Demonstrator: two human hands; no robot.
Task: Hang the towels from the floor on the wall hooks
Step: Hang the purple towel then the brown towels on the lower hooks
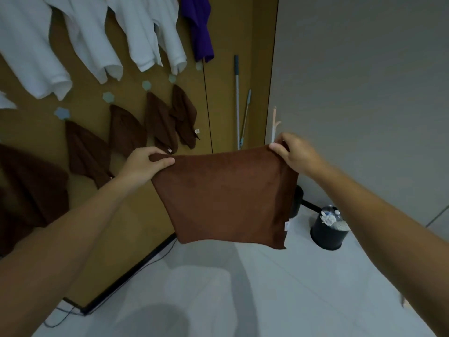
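Square brown cloth towel hangs spread mid-air, top edge stretched between the hands: left hand and right hand each pinch a corner. Pale hexagonal wall hook, apparently bare, lies above the towel, nearer the left-hand corner.

Both hands are holding a brown towel stretched out in the air. The left hand is pinching its upper left corner, and the right hand is pinching its upper right corner, so the cloth is hanging down below the two grips. Beyond the left grip, brown towels and white towels are hanging on the tan wall. Below the right grip, a black bin is standing on the pale floor.
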